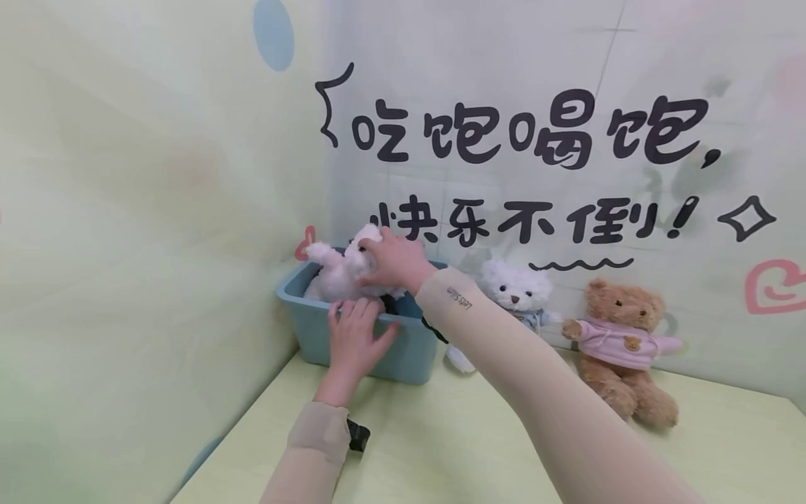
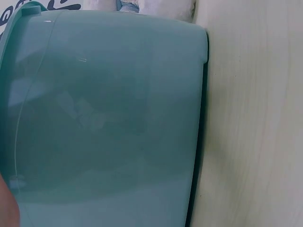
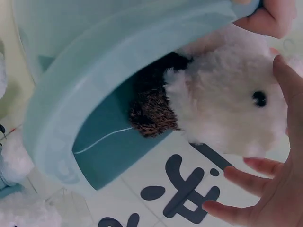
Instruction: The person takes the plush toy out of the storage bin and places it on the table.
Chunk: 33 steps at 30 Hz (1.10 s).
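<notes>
A blue-green plastic bin (image 1: pixel 390 350) stands in the corner at the left end of the table. A white plush toy (image 1: pixel 362 255) with dark eyes and a pink body sticks up out of it. My right hand (image 1: pixel 399 259) holds the toy's head from the right; the right wrist view shows the thumb across its face and some fingers spread past the fur. My left hand (image 1: pixel 355 336) grips the bin's front rim, fingers hooked over it and thumb on the outer wall. Brown fur (image 3: pixel 154 113) shows inside the bin beside the white toy.
Right of the bin a white teddy bear (image 1: pixel 516 283) in blue leans against the wall, partly behind my right forearm. Farther right sits a brown teddy bear (image 1: pixel 623 350) in a pink hoodie. Walls close in the table (image 1: pixel 504 448) at the left and back.
</notes>
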### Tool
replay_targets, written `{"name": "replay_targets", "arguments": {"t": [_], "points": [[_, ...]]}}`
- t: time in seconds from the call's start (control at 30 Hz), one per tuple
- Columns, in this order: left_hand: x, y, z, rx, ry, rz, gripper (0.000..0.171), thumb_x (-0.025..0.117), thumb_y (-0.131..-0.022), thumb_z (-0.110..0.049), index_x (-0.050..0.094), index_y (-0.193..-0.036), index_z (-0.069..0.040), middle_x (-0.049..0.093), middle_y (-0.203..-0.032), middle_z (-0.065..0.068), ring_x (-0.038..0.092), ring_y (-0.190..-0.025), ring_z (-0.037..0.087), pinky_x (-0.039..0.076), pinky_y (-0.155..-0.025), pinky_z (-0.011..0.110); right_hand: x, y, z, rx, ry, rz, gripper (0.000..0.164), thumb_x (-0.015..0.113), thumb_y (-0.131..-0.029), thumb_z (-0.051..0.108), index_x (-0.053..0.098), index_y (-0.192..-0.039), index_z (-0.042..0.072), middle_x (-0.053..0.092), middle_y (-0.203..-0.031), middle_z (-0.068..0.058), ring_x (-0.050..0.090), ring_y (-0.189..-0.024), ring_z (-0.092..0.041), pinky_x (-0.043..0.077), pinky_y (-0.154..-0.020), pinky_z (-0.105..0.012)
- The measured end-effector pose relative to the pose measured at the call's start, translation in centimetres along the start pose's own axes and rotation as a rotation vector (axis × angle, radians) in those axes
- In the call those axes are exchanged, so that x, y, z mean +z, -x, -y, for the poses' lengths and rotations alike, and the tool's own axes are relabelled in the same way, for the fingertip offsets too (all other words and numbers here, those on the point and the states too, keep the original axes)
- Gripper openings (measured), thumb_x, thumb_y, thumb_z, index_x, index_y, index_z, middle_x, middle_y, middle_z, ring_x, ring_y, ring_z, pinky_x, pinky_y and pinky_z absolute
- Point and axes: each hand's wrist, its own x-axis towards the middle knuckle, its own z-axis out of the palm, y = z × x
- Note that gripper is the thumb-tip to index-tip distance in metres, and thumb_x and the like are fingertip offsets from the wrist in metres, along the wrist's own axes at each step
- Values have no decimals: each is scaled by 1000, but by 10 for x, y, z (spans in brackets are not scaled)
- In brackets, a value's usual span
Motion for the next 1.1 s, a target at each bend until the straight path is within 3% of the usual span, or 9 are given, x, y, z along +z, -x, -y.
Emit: {"name": "replay_targets", "arguments": {"t": [0.3, 0.5, 0.63, 0.73, 0.93, 1.1], "points": [[0, -1, 0, 3, -1, 4, 33, 49, -79, -48, 53, -88, -16, 51, -85, -1, 42, -84, 24, 16, -93, 47, 8, -9, -8, 118, -95, -17, 65, 51, -76, 53, 29, -134, 31, 45, -117, -11, 51, -83, -25, 42, -60, -38], [-1, -1, 0, -1, -7, 7, 36, 48, -79, -49, 54, -89, -15, 50, -83, -1, 42, -84, 24, 16, -92, 47, 14, -12, -8, 193, -191, 24, 71, 47, -77, 55, 21, -138, 29, 37, -126, -19, 51, -87, -29, 42, -65, -41], [-1, -1, 1, 0, -5, 11, 36, 47, -79, -49, 54, -89, -16, 50, -84, -1, 41, -85, 23, 16, -93, 47, 18, -11, -9, 210, -255, 22, 83, 52, -73, 59, 18, -140, 21, 36, -130, -19, 51, -96, -29, 43, -72, -41], [0, -2, 0, 2, -5, 15, 35, 47, -80, -50, 53, -88, -17, 50, -84, -2, 42, -85, 23, 16, -93, 47, 21, -10, -14, 204, -340, -2, 92, 59, -70, 58, 17, -140, 14, 41, -129, -16, 49, -104, -28, 42, -78, -39], [1, -3, 0, 8, -12, 8, 36, 46, -80, -51, 53, -87, -17, 50, -82, -2, 42, -85, 23, 16, -93, 47, 23, -15, -25, 150, -458, -47, 93, 64, -70, 50, 14, -140, 14, 40, -131, -14, 42, -114, -28, 39, -85, -38], [2, -2, 1, 14, -7, -6, 36, 46, -80, -50, 53, -85, -16, 49, -80, -1, 42, -84, 24, 16, -94, 47, 14, -15, -26, 105, -451, -87, 86, 64, -71, 46, 20, -138, 17, 38, -128, -17, 47, -102, -26, 42, -80, -39]]}}
